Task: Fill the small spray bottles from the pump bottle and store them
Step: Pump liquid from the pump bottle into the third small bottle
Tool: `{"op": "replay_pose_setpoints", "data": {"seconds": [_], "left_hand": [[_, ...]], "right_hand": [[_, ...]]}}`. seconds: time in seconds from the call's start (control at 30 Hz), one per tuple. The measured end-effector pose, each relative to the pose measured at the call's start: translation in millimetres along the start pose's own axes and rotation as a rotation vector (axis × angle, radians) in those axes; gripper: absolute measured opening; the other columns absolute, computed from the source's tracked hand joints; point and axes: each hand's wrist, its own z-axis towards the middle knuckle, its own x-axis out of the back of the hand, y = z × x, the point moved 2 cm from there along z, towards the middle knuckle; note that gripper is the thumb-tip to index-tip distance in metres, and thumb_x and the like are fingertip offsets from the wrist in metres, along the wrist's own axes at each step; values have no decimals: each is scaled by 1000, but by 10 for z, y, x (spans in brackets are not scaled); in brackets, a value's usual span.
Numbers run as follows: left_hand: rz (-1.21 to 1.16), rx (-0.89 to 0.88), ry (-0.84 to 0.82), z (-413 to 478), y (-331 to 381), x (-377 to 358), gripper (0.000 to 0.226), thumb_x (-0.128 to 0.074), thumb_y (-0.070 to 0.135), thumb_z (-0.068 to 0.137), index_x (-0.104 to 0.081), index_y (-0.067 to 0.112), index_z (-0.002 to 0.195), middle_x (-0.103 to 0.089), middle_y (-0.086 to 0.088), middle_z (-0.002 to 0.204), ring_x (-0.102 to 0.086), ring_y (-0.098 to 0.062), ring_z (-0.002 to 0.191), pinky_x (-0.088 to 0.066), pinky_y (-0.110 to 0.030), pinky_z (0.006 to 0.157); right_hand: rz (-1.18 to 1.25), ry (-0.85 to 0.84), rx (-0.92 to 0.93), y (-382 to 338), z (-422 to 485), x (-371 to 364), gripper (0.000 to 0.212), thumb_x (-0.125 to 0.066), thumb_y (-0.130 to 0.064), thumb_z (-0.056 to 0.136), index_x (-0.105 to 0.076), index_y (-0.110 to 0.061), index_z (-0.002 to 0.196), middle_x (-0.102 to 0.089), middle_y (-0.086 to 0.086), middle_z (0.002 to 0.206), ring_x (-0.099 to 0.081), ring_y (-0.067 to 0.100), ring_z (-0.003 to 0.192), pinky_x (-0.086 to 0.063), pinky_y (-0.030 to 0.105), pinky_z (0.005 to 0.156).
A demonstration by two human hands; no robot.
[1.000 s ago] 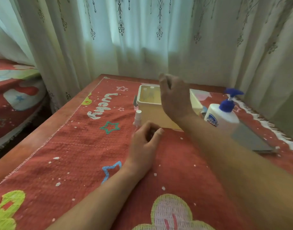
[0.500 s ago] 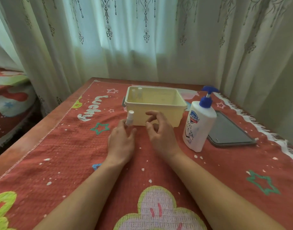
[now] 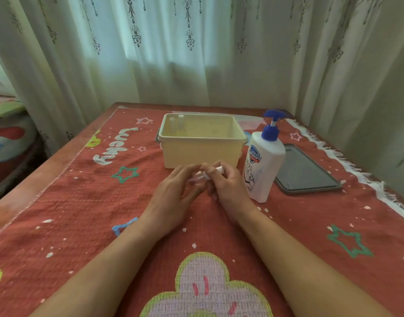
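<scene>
**Getting the cap off the small spray bottle**

My left hand (image 3: 173, 193) and right hand (image 3: 228, 188) are together at the centre of the frame, just in front of the cream bin (image 3: 201, 138). The left pinches the body of the small spray bottle (image 3: 204, 176), and the right curls round its white cap end. The bottle lies tilted, nearly on its side.

I judge the cap comes off next. I should hold the body firm, twist with the right only, and turn the neck upward before going to the pump bottle (image 3: 262, 161), right of centre. Two more small bottles (image 3: 177, 123) stand in the bin's far left corner.

Half a second ago the bottle stood upright at my left hand alone, and my right was only reaching.
</scene>
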Motion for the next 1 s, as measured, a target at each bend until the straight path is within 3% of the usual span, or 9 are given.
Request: {"op": "replay_pose_setpoints", "data": {"seconds": [0.17, 0.3, 0.4, 0.5, 0.6, 0.73, 0.83, 0.9, 1.0], "left_hand": [[-39, 47, -22, -6, -1, -11, 21, -69, 31, 91, -53, 22, 102, -66, 12, 91, -62, 0, 83, -42, -9, 69], [-199, 142, -87, -17, -54, 25, 21, -62, 38, 94, -65, 17, 95, -62, 10, 72, -53, -3, 65, -43, -24, 65], [-263, 151, -77, -24, -43, 69, 16, -62, 37, 94, -68, 23, 97, -63, 15, 72, -54, 2, 67, -42, -17, 64], [-221, 154, -58, -3, -45, 73, 10, -65, 35, 94, -65, 28, 101, -67, 22, 82, -59, 6, 73, -41, -11, 67], [-210, 158, -55, 5, -60, 62, 10, -67, 33, 93, -65, 28, 101, -67, 20, 82, -59, 6, 73, -41, -10, 68], [-206, 151, -51, -3, -53, 70, 11, -68, 33, 92, -65, 27, 101, -68, 14, 84, -60, 5, 76, -42, -11, 69], [-204, 154, -46, -4, -37, 73, 11, -68, 32, 93, -65, 26, 102, -68, 13, 85, -59, 5, 76, -41, -10, 69], [-202, 156, -46, -7, -22, 77, 11, -68, 32, 93, -65, 26, 101, -68, 13, 84, -59, 5, 76, -40, -9, 68], [-186, 150, -52, -5, -4, 76, 11, -68, 31, 93, -65, 24, 102, -68, 14, 83, -60, 8, 75, -39, -6, 67]], "right_hand": [[40, -87, -24, 40, 18, 33, 23, -61, -27, 99, -52, -11, 85, -50, -7, 58, -42, 5, 51, -36, 20, 50], [-37, -167, -14, 26, 20, 52, 19, -60, -27, 100, -53, -13, 88, -48, -4, 62, -40, 9, 55, -34, 25, 52], [46, -229, -36, 3, 20, 72, 4, -61, -17, 99, -57, -15, 99, -55, -2, 71, -48, 12, 63, -39, 27, 56], [58, -176, -80, -8, 12, 118, 22, -62, -28, 98, -56, -13, 113, -60, -1, 76, -52, 11, 63, -41, 25, 54], [-45, -86, -98, 5, 21, 156, 30, -60, -40, 98, -59, -10, 95, -55, -1, 64, -46, 11, 51, -38, 24, 48], [90, -187, -96, 15, 12, 179, 14, -63, -12, 95, -60, -8, 108, -61, 5, 79, -54, 13, 62, -40, 27, 51], [96, -176, -135, 31, 17, 155, 24, -63, -28, 95, -61, -14, 114, -63, 6, 86, -55, 22, 69, -43, 30, 51], [-1, -110, -117, 53, 7, 142, 26, -61, -37, 98, -64, -12, 101, -62, 5, 77, -53, 23, 63, -43, 30, 50], [36, -106, -109, 52, 0, 166, 10, -61, -18, 97, -66, -10, 101, -65, 7, 82, -56, 23, 70, -44, 30, 53]]}}
